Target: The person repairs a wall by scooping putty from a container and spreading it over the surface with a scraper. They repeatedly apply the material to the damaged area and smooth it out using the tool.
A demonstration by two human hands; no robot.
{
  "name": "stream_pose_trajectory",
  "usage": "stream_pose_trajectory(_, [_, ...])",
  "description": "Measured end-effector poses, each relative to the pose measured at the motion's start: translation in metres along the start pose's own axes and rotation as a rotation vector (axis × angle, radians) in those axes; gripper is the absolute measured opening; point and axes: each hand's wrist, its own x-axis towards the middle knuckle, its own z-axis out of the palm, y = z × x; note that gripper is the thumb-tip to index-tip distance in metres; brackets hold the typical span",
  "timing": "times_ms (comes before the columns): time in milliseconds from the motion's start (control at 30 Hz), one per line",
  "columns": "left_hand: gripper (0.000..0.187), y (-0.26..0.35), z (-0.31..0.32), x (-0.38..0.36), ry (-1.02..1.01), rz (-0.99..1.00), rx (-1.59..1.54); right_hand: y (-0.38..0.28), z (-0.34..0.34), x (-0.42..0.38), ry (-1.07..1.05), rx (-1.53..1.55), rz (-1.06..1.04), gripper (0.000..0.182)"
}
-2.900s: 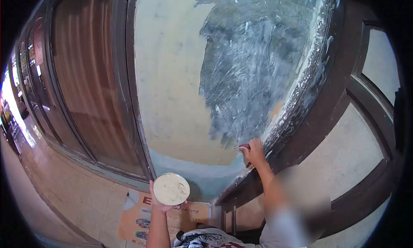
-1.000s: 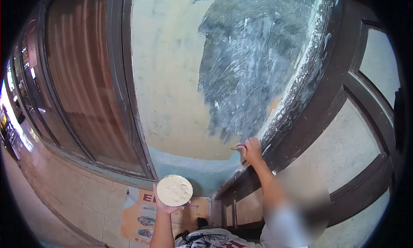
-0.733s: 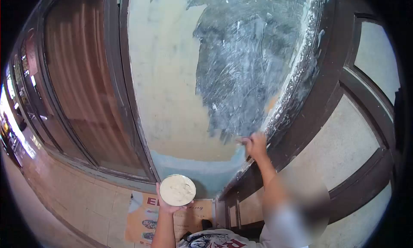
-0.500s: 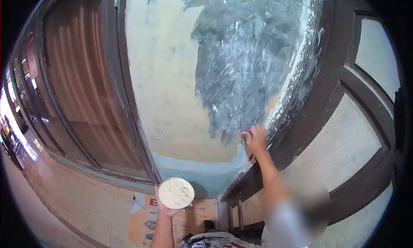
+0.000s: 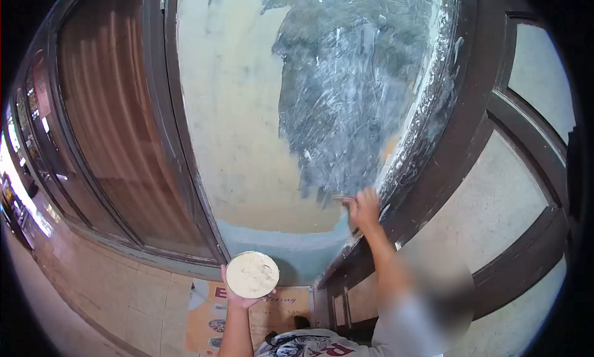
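Observation:
My left hand (image 5: 238,297) is wrapped around a round tub (image 5: 252,275) of cream-coloured paste, held level low in front of the wall. At the lower right of the smeared grey patch (image 5: 346,109), my right hand (image 5: 364,208) grips a thin flat blade that looks like a putty knife (image 5: 343,198). Its edge lies at or against the wall; most of the tool is hidden by the fingers. Around the patch the wall (image 5: 235,121) is pale yellow, with a light blue band (image 5: 278,239) lower down.
A dark wooden door (image 5: 470,146) with pale panels stands close on the right, its frame edge streaked white. To the left is a brown-framed window (image 5: 111,134) with a curtain behind it. A printed banner (image 5: 278,326) lies on the tiled floor (image 5: 142,289).
My right hand has moved slightly down and left along the wall, and the blade now shows to the left of the fingers. The left hand and tub have barely shifted.

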Motion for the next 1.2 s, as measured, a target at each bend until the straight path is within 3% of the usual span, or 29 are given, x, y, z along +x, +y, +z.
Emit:
stream_pose_trajectory(33, [0.112,0.002,0.001,0.003,-0.004,0.003,0.001,-0.002,0.006,-0.017,0.002,0.001,-0.004,0.025])
stream_pose_trajectory(100, [0.111,0.004,-0.001,0.007,-0.021,-0.026,0.037,-0.007,0.01,-0.038,-0.206,-0.004,-0.03,0.026])
stream_pose_trajectory(167, [0.109,0.006,-0.007,0.013,-0.009,-0.012,0.076,0.004,0.015,-0.027,-0.181,-0.01,-0.048,0.024])
stream_pose_trajectory(267, [0.108,0.003,-0.008,0.021,-0.016,-0.034,0.042,-0.003,-0.019,0.034,0.067,0.0,0.012,0.025])
stream_pose_trajectory(333, [0.106,-0.003,-0.002,0.028,0.244,0.086,-0.059,0.002,-0.018,0.027,0.066,0.025,-0.006,0.026])
stream_pose_trajectory(433, [0.106,-0.004,-0.016,0.03,0.293,0.115,-0.005,0.016,-0.003,-0.015,-0.033,0.02,-0.077,0.028])
stream_pose_trajectory(500, [0.106,-0.002,-0.024,0.029,0.226,0.083,-0.029,0.012,0.004,-0.031,-0.136,-0.024,-0.088,0.028])
stream_pose_trajectory(567, [0.106,0.002,-0.02,0.033,-0.056,-0.062,0.026,0.028,0.007,-0.011,-0.086,-0.027,-0.063,0.029])
stream_pose_trajectory(700, [0.104,0.003,-0.016,0.035,0.055,-0.031,0.028,0.016,-0.025,0.033,0.152,0.097,0.019,0.031])
stream_pose_trajectory(767, [0.102,0.003,-0.021,0.034,0.042,-0.025,0.005,0.018,-0.016,0.009,0.084,0.086,-0.04,0.03])
stream_pose_trajectory(800, [0.102,0.003,-0.022,0.033,0.039,-0.021,0.012,0.028,0.003,-0.013,-0.056,0.06,-0.026,0.03])
stream_pose_trajectory(900, [0.103,0.005,-0.029,0.027,-0.03,-0.037,0.004,0.026,0.01,-0.017,-0.059,-0.001,-0.106,0.028])
stream_pose_trajectory(967, [0.103,0.005,-0.027,0.022,0.013,-0.021,0.053,0.033,0.005,0.011,-0.1,-0.01,-0.034,0.028])
stream_pose_trajectory(1033, [0.103,0.005,-0.024,0.018,0.055,-0.021,0.05,0.017,-0.023,0.035,0.153,0.054,0.048,0.028])
stream_pose_trajectory(1100, [0.104,0.002,-0.017,0.018,0.095,0.013,0.006,0.016,-0.023,0.022,0.13,0.031,0.086,0.027])
stream_pose_trajectory(1200, [0.106,0.001,-0.02,0.016,0.07,0.001,0.005,0.012,-0.001,-0.024,-0.15,0.004,-0.077,0.026])
